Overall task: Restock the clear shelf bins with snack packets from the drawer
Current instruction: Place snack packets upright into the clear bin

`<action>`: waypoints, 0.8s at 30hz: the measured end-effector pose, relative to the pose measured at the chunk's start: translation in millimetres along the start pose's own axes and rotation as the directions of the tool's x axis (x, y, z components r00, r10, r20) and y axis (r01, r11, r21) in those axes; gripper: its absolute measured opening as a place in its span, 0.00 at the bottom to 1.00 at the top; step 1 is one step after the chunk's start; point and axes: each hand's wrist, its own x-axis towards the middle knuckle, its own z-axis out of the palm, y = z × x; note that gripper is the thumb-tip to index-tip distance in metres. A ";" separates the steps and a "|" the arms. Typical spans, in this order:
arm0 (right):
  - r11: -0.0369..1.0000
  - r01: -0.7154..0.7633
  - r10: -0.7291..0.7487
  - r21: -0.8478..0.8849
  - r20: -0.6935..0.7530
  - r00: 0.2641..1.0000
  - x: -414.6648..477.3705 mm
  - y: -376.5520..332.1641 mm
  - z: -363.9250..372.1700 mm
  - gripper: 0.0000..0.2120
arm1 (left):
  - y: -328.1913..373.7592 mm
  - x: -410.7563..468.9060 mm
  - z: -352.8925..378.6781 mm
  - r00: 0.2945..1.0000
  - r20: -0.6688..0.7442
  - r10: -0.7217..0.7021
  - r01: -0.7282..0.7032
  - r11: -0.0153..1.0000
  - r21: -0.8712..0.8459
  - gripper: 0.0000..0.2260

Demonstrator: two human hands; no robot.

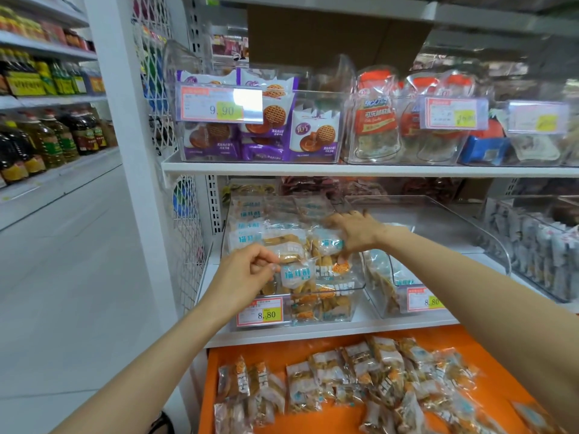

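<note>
In the centre of the frame, the left hand (247, 270) pinches, between thumb and fingertips, the edge of a transparent snack packet with a white-and-blue label (294, 275). It holds the packet just above the front of the clear plastic shelf bin (354, 297). This bin is heaped with similar packets of yellow-brown crisps. The right hand (354, 233), a little higher and to the right, is palm down, its fingers curled around another packet on the heap (329, 244). At the bottom of the frame, the open orange drawer (250, 352) holds many loose packets (360, 380). A red-and-yellow price label (260, 311) marked 8.80 sits on the bin front.
</note>
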 end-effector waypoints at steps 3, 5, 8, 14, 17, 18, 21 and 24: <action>0.999 -0.004 0.007 -0.052 0.050 0.999 2.2 0.9 -4.5 0.43 | -0.6 -0.6 -1.1 1.000 0.008 -0.005 0.005 1.000 -0.003 0.06; 0.998 0.009 -0.003 -0.062 0.091 0.996 0.4 -1.2 -11.6 0.42 | -2.1 0.1 -2.7 1.000 -0.005 -0.003 0.003 1.000 -0.010 0.05; 0.999 0.008 -0.013 0.039 0.134 0.991 -3.5 -2.1 -18.9 0.40 | -5.2 1.2 -4.2 1.000 -0.014 0.004 -0.004 1.000 -0.018 0.05; 0.995 0.035 -0.044 0.095 0.102 0.994 7.8 -3.4 -7.8 0.36 | -9.2 2.6 -2.5 0.999 -0.017 0.046 -0.045 0.997 0.065 0.05; 0.987 0.010 -0.029 0.160 0.113 0.993 12.7 -2.0 -4.5 0.38 | -14.3 0.6 -0.2 0.993 0.012 0.119 -0.118 0.960 0.256 0.04; 0.984 0.010 -0.030 0.177 0.112 0.993 14.2 -1.3 -4.2 0.38 | -16.7 -0.3 1.3 0.990 0.044 0.133 -0.140 0.935 0.326 0.04; 0.989 0.044 -0.049 0.144 0.035 0.998 18.9 -1.6 -6.5 0.35 | -20.5 -5.7 6.8 0.984 0.145 0.105 -0.162 0.867 0.471 0.05; 0.994 0.071 -0.067 0.083 -0.047 0.997 20.9 -1.9 -5.3 0.35 | -22.6 -9.4 11.2 0.972 0.212 0.106 -0.208 0.811 0.547 0.10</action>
